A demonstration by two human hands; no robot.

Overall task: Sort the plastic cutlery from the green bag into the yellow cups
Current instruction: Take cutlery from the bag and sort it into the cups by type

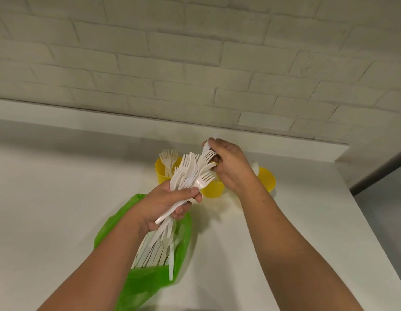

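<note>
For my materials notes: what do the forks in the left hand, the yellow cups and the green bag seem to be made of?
The forks in the left hand look like thin white plastic, smooth, slightly glossy. The yellow cups seem rigid plastic, wall finely textured. The green bag is probably thin plastic film: translucent, crumpled.

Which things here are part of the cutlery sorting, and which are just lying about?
In the job:
green bag
cutlery bundle gripped by left hand
single piece pinched by right hand
yellow cups

Just there:
white table
brick wall
</note>
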